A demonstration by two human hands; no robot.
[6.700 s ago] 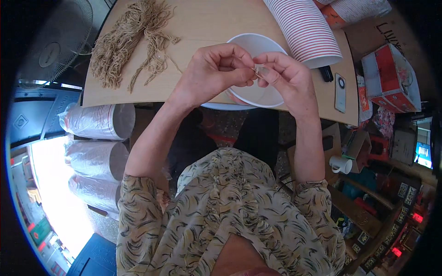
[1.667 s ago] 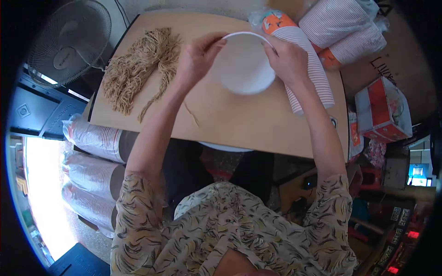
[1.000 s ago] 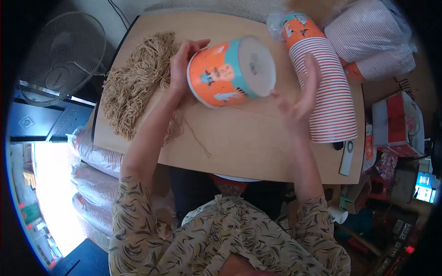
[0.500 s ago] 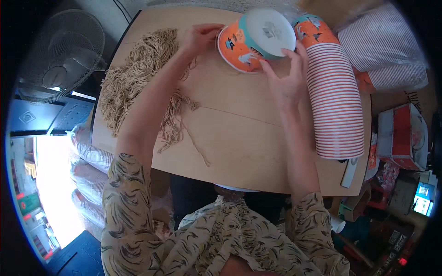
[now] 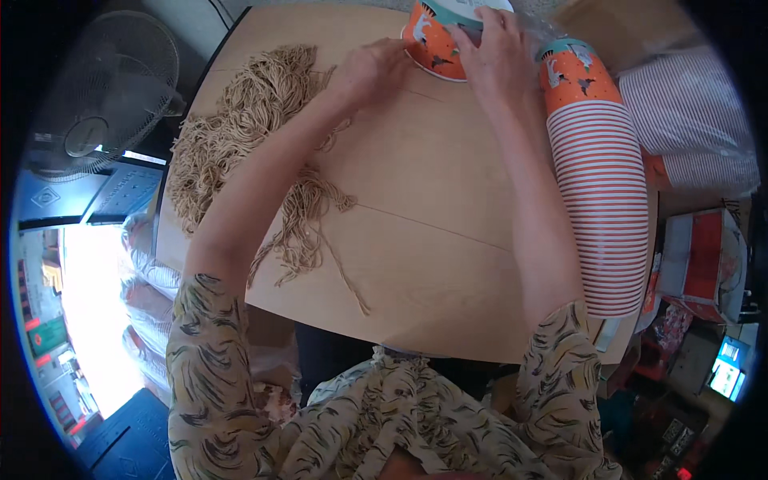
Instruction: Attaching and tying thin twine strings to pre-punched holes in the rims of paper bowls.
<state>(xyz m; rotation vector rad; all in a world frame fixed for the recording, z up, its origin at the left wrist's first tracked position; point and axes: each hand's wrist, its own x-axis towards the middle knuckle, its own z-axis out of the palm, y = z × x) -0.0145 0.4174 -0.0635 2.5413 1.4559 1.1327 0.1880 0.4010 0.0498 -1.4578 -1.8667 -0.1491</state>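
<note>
Plastic-wrapped stacks [image 5: 148, 268]: low at the left, beside the table [image 5: 424, 176]; glare washes them out, so what is inside is hard to make out.
Tan string [image 5: 252, 108]: a thick heap on the table's left side; loose strands trail toward the near edge; the left forearm [image 5: 264, 168] covers part of it.
Left hand [image 5: 372, 74]: fingers curled, tips at the rim of the orange bucket [image 5: 432, 46]; blurred, so whether it grips cannot be told.
Orange bucket: upside down at the table's far side, pale base up; its top is cut off by the view's edge; its inside is hidden.
Right hand [image 5: 500, 62]: spread wide over the bucket's base edge, thumb and fingers gently bent; it has hold of it there.
Bucket stack [image 5: 602, 192]: lying on its side, nested one in another; a pale flat thing [image 5: 610, 330] shows beneath its near end, mostly covered.
Red-and-white box [image 5: 704, 256]: far right; contents unclear.
</note>
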